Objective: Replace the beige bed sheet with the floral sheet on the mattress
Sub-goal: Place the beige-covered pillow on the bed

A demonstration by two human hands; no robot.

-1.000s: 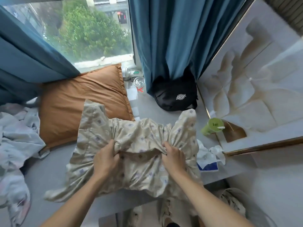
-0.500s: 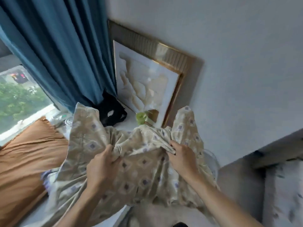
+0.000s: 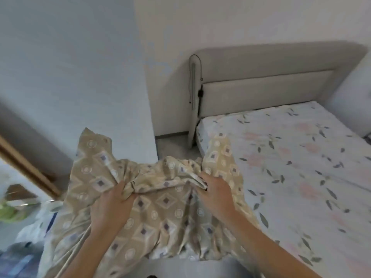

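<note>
A bundle of beige sheet [image 3: 160, 213] with a diamond pattern hangs in front of me, held up off any surface. My left hand [image 3: 114, 205] grips a bunched fold on its left side. On the right side, my right hand [image 3: 215, 194] grips another fold. Two corners of the cloth stick up above my hands. To the right, the white floral sheet [image 3: 291, 167] lies spread flat over the mattress.
A padded beige headboard [image 3: 261, 85] stands at the far end of the bed against the white wall. A wall corner [image 3: 150, 117] juts out left of the bed. At far left are a wooden picture frame [image 3: 26, 167], a green object [image 3: 10, 213] and white bags.
My view has swung right, from the window sill with the orange pillow and black bag to the bed. Both hands keep their grip on the beige sheet, which has been lifted off the sill.
</note>
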